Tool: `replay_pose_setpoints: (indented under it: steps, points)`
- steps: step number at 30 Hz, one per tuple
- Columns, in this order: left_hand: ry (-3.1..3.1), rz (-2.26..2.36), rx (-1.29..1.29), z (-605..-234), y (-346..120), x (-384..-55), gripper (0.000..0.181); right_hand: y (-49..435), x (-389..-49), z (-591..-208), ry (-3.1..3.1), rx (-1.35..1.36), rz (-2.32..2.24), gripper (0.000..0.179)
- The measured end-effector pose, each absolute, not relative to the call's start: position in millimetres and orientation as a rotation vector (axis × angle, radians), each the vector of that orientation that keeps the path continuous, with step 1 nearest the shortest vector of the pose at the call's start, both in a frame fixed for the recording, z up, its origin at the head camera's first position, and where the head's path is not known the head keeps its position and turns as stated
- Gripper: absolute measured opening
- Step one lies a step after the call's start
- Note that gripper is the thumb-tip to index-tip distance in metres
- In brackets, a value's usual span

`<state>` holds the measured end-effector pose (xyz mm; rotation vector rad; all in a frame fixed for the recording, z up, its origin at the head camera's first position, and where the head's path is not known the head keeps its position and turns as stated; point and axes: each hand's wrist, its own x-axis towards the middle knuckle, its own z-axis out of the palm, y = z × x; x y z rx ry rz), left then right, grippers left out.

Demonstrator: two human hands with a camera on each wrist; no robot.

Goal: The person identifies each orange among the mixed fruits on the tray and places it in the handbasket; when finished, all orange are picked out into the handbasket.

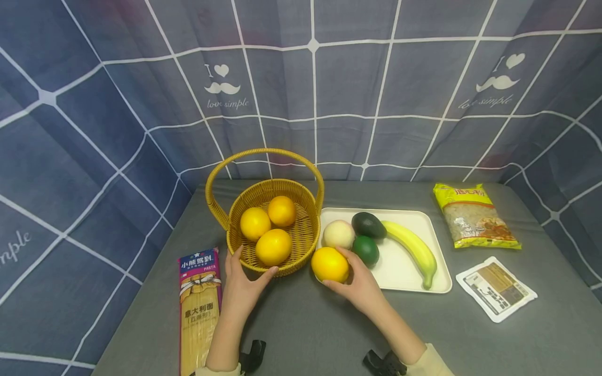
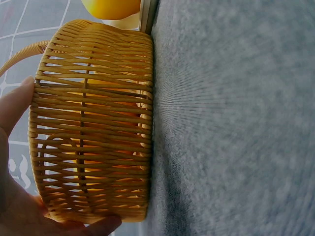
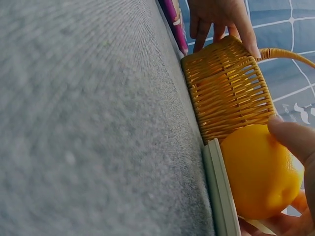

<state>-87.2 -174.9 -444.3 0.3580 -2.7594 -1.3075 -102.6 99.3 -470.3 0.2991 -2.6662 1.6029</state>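
A wicker basket (image 1: 305,237) with a tall handle stands at the back, left of centre, with three oranges (image 1: 274,247) inside. My left hand (image 1: 242,287) holds its near left side, thumb at the front rim and fingers round the left wall. In the left wrist view the thumb (image 2: 19,101) lies at the rim and a fingertip low on the weave. My right hand (image 1: 359,284) grips another orange (image 1: 330,265) from the right, between thumb and fingers. That orange is over the left front corner of a cream tray (image 1: 400,277), close beside the basket.
On the tray lie a pale peach (image 1: 338,234), a dark avocado (image 1: 368,225), a round green fruit (image 1: 366,250) and a banana (image 1: 414,250). A pasta pack (image 1: 199,308) lies at left. At right are a yellow food bag (image 1: 477,216) and a white packet (image 1: 496,289).
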Motion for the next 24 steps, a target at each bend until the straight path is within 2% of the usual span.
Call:
replay_pose_setpoints:
  steps: [24]
  points:
    - [-2.765,-1.303,0.372,-444.0,-174.4,-87.3,0.107,100.1,-104.8,-473.1,-2.629,0.247,1.655,0.076]
